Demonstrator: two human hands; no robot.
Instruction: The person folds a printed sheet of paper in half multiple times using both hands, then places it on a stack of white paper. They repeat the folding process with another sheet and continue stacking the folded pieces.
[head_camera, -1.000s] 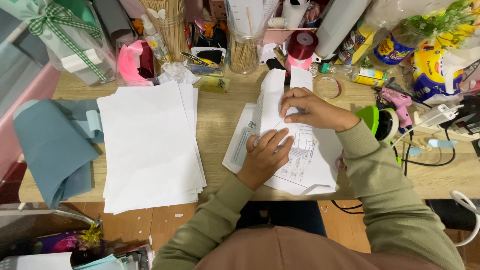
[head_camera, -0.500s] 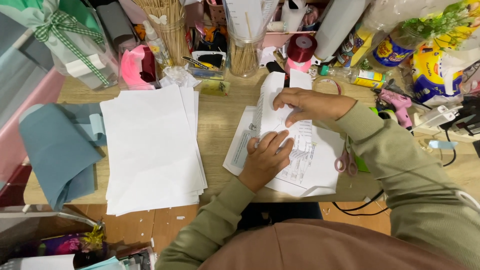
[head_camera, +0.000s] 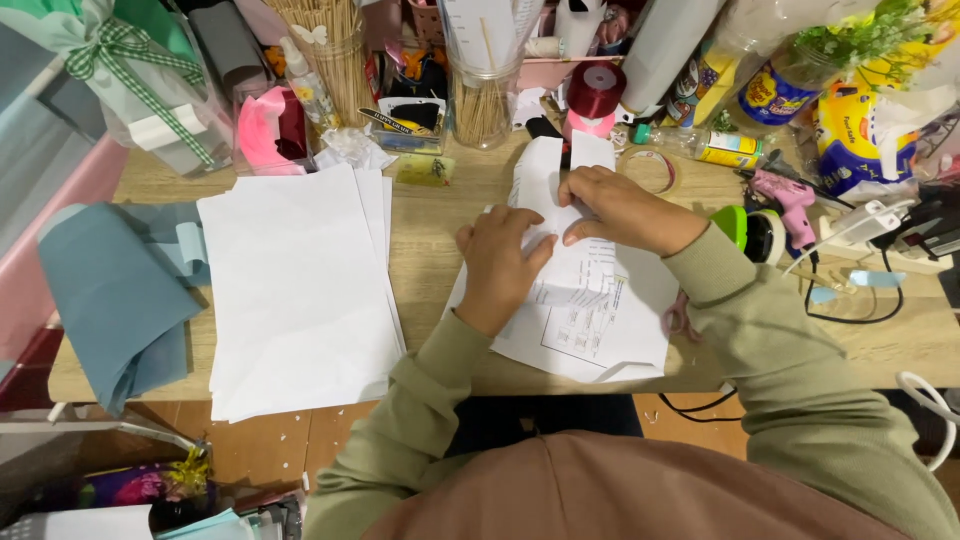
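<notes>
A folded white paper (head_camera: 541, 184) lies on printed sheets (head_camera: 598, 322) on the wooden desk (head_camera: 436, 226). My left hand (head_camera: 498, 266) presses flat on the lower left part of the folded paper, fingers together. My right hand (head_camera: 613, 207) rests on its upper right, fingertips pinching down along the fold. Both sleeves are olive green.
A stack of blank white sheets (head_camera: 296, 288) lies to the left, with blue-grey paper (head_camera: 112, 296) beyond it. Jars of sticks (head_camera: 484, 98), a dark red ribbon spool (head_camera: 596, 91), a tape ring (head_camera: 650, 172), a pink glue gun (head_camera: 788, 200) and a green tape dispenser (head_camera: 752, 230) crowd the back and right.
My left hand slid up the folded paper toward my right hand. The right hand shifted slightly along the fold. The view moved a little closer.
</notes>
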